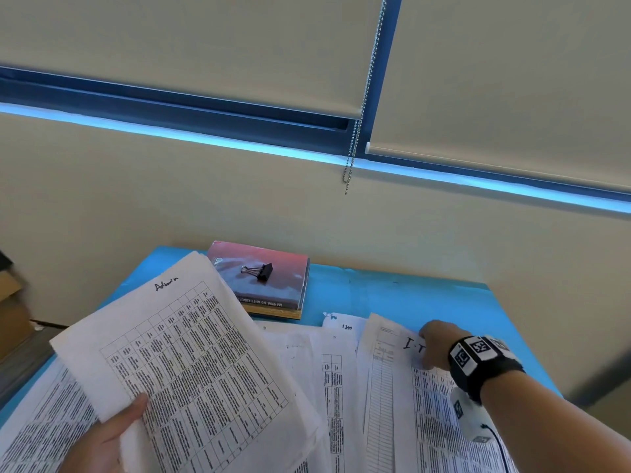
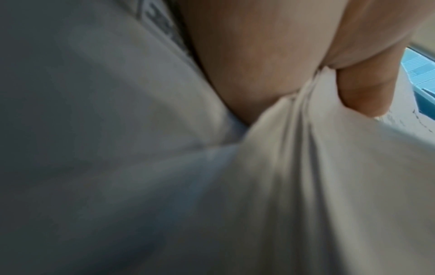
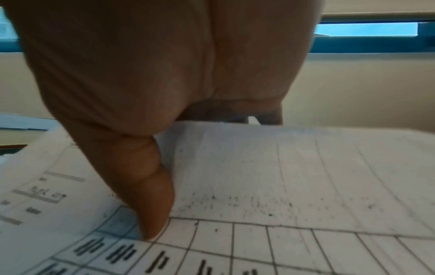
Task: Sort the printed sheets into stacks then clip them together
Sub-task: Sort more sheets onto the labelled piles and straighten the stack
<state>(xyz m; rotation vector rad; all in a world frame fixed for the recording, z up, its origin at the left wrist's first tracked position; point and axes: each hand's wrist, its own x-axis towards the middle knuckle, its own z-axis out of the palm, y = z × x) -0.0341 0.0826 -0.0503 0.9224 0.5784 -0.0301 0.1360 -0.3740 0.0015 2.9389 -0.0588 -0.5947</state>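
Note:
My left hand (image 1: 112, 435) grips a stack of printed sheets (image 1: 191, 363) marked "Admin" by its lower left corner and holds it raised over the table; in the left wrist view its fingers (image 2: 362, 93) pinch bunched paper (image 2: 282, 167). My right hand (image 1: 435, 346) reaches onto the sheets marked "I.T" (image 1: 392, 367) at the right. In the right wrist view its thumb tip (image 3: 153, 228) presses on a gridded sheet (image 3: 235, 251), and a sheet (image 3: 282, 176) curls up under the fingers. A black binder clip (image 1: 261, 271) lies on a red book (image 1: 263, 278).
More printed sheets (image 1: 317, 367) lie spread over the blue table (image 1: 426, 298), some overlapping. The red book sits on another book at the table's back edge against the wall. A blind's bead chain (image 1: 355, 145) hangs above. Brown boxes (image 1: 10, 312) stand at the far left.

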